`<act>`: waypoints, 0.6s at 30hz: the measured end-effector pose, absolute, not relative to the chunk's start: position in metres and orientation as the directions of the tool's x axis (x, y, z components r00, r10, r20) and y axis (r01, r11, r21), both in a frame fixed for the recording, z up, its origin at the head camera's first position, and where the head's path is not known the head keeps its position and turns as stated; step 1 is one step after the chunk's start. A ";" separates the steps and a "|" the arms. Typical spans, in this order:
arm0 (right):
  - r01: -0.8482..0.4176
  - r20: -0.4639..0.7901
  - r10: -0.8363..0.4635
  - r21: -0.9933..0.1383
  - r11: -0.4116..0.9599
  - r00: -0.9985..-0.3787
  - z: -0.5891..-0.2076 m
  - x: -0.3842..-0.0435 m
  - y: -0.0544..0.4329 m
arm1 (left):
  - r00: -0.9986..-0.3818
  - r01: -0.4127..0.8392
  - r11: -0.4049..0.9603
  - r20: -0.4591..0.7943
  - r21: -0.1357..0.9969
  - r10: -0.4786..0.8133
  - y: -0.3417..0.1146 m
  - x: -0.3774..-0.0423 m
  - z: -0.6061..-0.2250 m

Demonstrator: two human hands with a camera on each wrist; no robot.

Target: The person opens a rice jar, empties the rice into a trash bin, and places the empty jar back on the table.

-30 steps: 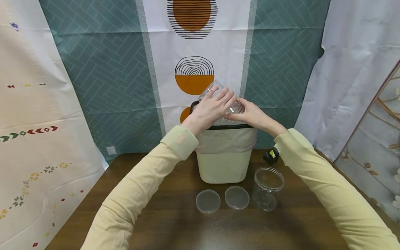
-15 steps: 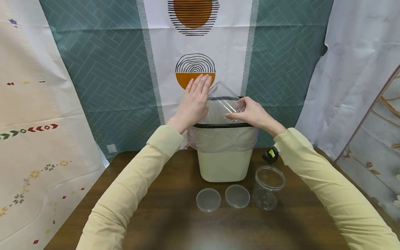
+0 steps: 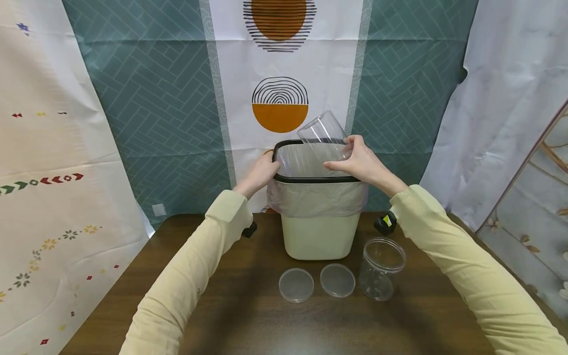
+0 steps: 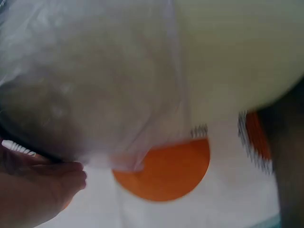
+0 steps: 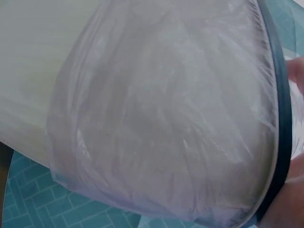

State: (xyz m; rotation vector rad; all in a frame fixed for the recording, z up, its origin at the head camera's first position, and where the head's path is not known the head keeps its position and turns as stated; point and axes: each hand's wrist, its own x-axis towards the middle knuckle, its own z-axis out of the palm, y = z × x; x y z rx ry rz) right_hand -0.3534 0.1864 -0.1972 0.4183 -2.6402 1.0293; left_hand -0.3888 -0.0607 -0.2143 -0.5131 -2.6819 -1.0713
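Note:
A cream trash can (image 3: 320, 237) stands on the table, lined with a clear plastic bag (image 3: 319, 199) folded over its sides under a black rim (image 3: 317, 180). My left hand (image 3: 261, 172) grips the rim at the left, thumb toward the inside; in the left wrist view the fingers (image 4: 66, 180) curl against the bag and rim. Over the can's mouth, my right hand (image 3: 365, 161) holds a clear plastic jar (image 3: 324, 128) tilted, its upper end leaning left. The jar's lower part dips below the rim. In the right wrist view the fingers (image 5: 292, 190) show just past the rim.
Two clear round lids (image 3: 296, 285) lie flat in front of the can. To their right, another clear jar (image 3: 381, 268) stands upright without a lid, near my right sleeve (image 3: 461, 256). Behind the brown table (image 3: 239, 315) hangs a patterned curtain (image 3: 395, 98).
My left hand has let go of the jar and moved down left to the can's rim. The right hand keeps holding the jar, which now leans left at a steeper tilt.

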 end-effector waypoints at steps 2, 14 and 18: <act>-0.378 0.377 -0.168 -0.597 0.707 -0.911 -0.198 -0.354 0.185 | -0.925 0.379 0.640 0.300 0.668 0.235 -0.060 -0.390 -0.218; -0.378 0.425 -0.139 -0.554 0.741 -0.895 -0.202 -0.356 0.184 | -0.932 0.351 0.648 0.318 0.675 0.174 -0.053 -0.389 -0.219; -0.363 0.341 -0.192 -0.559 0.746 -0.920 -0.200 -0.357 0.183 | -0.931 0.347 0.656 0.329 0.671 0.156 -0.053 -0.391 -0.220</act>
